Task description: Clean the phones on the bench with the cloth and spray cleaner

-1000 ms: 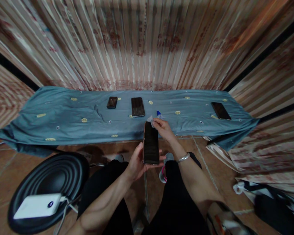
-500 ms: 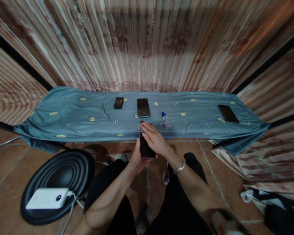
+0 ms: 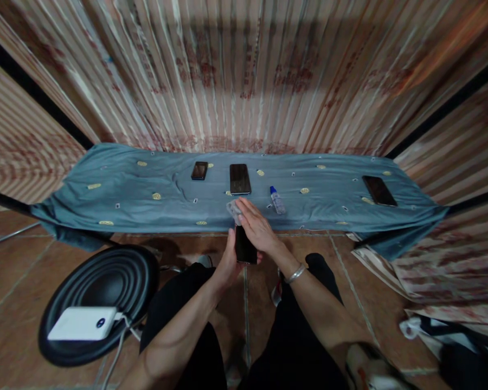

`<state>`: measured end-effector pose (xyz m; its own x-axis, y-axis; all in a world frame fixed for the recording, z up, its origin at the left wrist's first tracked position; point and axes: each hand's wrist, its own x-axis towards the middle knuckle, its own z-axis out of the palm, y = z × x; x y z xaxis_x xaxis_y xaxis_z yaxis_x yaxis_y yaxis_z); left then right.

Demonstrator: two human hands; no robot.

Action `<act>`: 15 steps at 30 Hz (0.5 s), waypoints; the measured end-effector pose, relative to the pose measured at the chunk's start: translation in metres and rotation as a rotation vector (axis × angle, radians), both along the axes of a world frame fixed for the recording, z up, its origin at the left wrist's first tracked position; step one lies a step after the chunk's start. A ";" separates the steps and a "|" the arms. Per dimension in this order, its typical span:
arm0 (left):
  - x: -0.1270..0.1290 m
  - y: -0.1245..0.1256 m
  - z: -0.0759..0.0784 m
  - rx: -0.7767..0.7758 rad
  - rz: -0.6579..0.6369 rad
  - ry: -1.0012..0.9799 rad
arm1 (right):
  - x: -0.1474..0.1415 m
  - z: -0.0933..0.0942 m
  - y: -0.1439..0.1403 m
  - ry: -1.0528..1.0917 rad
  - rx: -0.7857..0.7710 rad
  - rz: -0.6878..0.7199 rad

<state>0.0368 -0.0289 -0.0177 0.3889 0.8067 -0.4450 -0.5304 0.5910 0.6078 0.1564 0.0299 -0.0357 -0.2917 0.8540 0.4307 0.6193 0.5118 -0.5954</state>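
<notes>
Left hand [image 3: 228, 262] grips a phone [image 3: 245, 246] over the knees, near the desk [image 3: 146, 208]; right hand [image 3: 257, 227] presses a wipe [image 3: 233, 208] on it. A loose grip could drop it onto the floor [image 3: 8, 281].

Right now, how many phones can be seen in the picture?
4. One is held in the left hand under the right hand: held phone. Three lie on the blue cloth: small phone, middle phone, far-right phone.
</notes>
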 end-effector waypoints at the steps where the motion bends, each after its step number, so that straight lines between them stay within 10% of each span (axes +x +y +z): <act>1: 0.001 -0.001 0.001 -0.001 -0.008 0.002 | 0.000 0.000 0.001 0.003 -0.003 -0.012; 15: -0.011 0.010 -0.014 0.002 0.342 0.079 | -0.023 0.002 -0.025 -0.025 0.123 0.168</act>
